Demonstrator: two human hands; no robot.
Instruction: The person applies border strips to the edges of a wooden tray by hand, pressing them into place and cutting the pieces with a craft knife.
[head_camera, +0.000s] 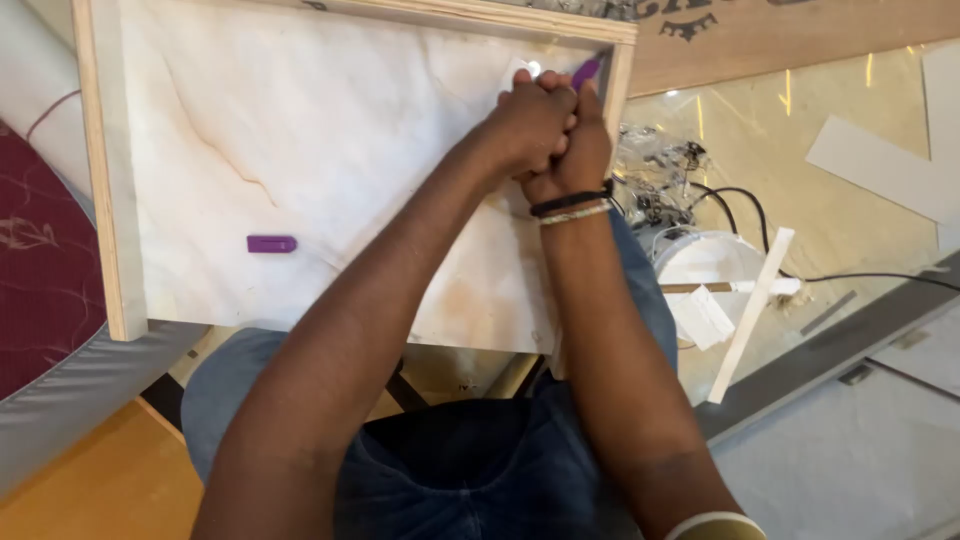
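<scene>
left hand (530, 125) + right hand (575, 140): pressed together, clamped on purple tool (587, 70) | tool tip at wooden tray (110, 200) far corner | second purple piece (271, 243) lies well apart (on panel)

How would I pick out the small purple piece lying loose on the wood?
Start at the big pale wooden panel with raised edges. Look left of the person's arms. The purple piece lies flat and alone on bare wood, the only coloured thing there, away from both hands.
</scene>
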